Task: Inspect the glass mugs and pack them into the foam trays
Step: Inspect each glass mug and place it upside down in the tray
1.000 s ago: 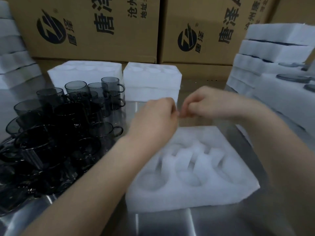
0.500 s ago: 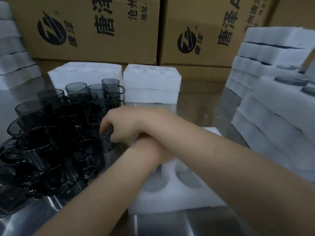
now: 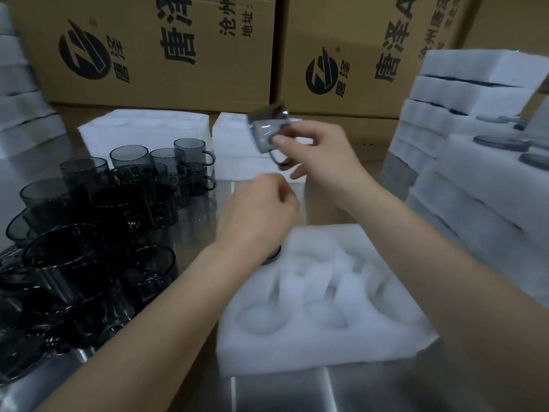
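The right hand [image 3: 319,153] has its fingers pinched on a smoky glass mug [image 3: 269,129], tilted in the air above the far end of the table. The left hand [image 3: 261,209] hovers just below, fingers curled loosely on nothing I can make out. The foam tray [image 3: 326,331] in front looks almost empty; something dark may sit in its far corner. A crowd of mugs [image 3: 89,233] waits to the left, so I'd say packing has barely begun.
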The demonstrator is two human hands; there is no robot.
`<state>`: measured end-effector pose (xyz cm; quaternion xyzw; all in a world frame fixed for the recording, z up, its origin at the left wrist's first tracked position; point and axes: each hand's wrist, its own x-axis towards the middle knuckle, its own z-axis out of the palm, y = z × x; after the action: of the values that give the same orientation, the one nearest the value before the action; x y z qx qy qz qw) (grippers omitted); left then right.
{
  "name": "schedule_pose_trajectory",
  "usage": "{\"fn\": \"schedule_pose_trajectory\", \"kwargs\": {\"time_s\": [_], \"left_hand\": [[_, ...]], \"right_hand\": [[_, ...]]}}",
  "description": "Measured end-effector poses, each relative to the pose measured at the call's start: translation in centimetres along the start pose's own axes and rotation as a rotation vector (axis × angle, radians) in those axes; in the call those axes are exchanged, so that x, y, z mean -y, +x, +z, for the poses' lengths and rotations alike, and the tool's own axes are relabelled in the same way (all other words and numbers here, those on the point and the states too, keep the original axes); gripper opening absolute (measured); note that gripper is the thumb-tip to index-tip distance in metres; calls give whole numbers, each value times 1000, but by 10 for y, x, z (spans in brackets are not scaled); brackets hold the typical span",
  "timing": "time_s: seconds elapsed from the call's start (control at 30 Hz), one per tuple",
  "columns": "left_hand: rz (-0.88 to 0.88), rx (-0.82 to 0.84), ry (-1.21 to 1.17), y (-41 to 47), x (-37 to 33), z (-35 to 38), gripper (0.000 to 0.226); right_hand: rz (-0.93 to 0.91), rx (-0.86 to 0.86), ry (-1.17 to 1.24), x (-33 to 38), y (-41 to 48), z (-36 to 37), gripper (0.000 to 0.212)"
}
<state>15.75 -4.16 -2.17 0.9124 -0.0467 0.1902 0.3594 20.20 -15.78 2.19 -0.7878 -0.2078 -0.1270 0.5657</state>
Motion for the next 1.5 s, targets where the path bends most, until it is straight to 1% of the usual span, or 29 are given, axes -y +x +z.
{"fn": "schedule_pose_trajectory", "kwargs": {"time_s": [0.03, 0.07, 0.1, 0.13, 0.2, 0.23, 0.27, 0.3, 0.37, 0.43, 0.5, 0.57, 0.67, 0.77, 0.83, 0.87, 1.03, 1.1, 1.2, 1.27, 1.3, 1.37, 1.4, 1.43, 1.5], "left_hand": [[-24, -80, -82, 4, 2, -3, 9], [-37, -156, -171, 8, 8, -5, 6], [-36, -175, -229, 10, 11, -7, 17], [-25, -134, -296, 11, 15, -7, 33], [6, 9, -411, 10, 18, -3, 68], [26, 67, -430, 8, 18, 1, 80], [39, 107, -417, 7, 19, 5, 87], [43, 125, -391, 7, 21, 7, 89], [32, 117, -371, 9, 22, 8, 84], [18, 131, -414, 10, 23, 7, 74], [-2, 145, -485, 11, 25, 6, 66], [-9, 154, -523, 11, 25, 5, 64], [20, 177, -523, 10, 26, 4, 59], [49, 187, -547, 10, 26, 4, 53], [67, 208, -551, 9, 26, 4, 55], [78, 215, -541, 9, 26, 4, 57], [116, 222, -524, 8, 25, 3, 59], [122, 234, -537, 8, 24, 3, 62], [131, 252, -580, 7, 23, 3, 61], [132, 242, -614, 7, 23, 4, 56], [124, 231, -639, 7, 23, 4, 53], [83, 205, -687, 6, 24, 4, 47], [60, 192, -700, 6, 25, 4, 45], [41, 185, -705, 6, 25, 4, 42], [17, 187, -700, 5, 26, 4, 35]], "right_hand": [[56, -54, 80, -6, -2, -10, 6], [113, -69, 132, -12, -5, -17, 8], [167, -57, 159, -18, -8, -22, 11], [214, -25, 171, -25, -12, -25, 16], [290, 76, 179, -37, -19, -23, 36], [310, 124, 181, -41, -23, -21, 44], [314, 161, 182, -44, -25, -19, 51], [308, 188, 193, -46, -26, -18, 54], [286, 244, 258, -48, -27, -18, 49], [273, 290, 313, -47, -28, -19, 45], [289, 312, 382, -47, -29, -21, 48], [287, 313, 421, -48, -30, -22, 51], [226, 262, 339, -48, -32, -21, 51], [147, 199, 156, -47, -33, -17, 45], [110, 130, 37, -44, -33, -13, 47], [102, 94, 17, -42, -32, -11, 48], [104, -47, 47, -40, -28, -6, 38], [135, -56, 137, -41, -28, -9, 35], [262, 46, 376, -47, -26, -16, 30], [316, 140, 517, -50, -25, -22, 14], [322, 180, 582, -51, -24, -25, 15], [321, 262, 708, -55, -24, -28, 31], [316, 297, 756, -55, -24, -28, 35], [300, 327, 776, -56, -25, -28, 38], [262, 355, 726, -57, -26, -26, 42]]}}
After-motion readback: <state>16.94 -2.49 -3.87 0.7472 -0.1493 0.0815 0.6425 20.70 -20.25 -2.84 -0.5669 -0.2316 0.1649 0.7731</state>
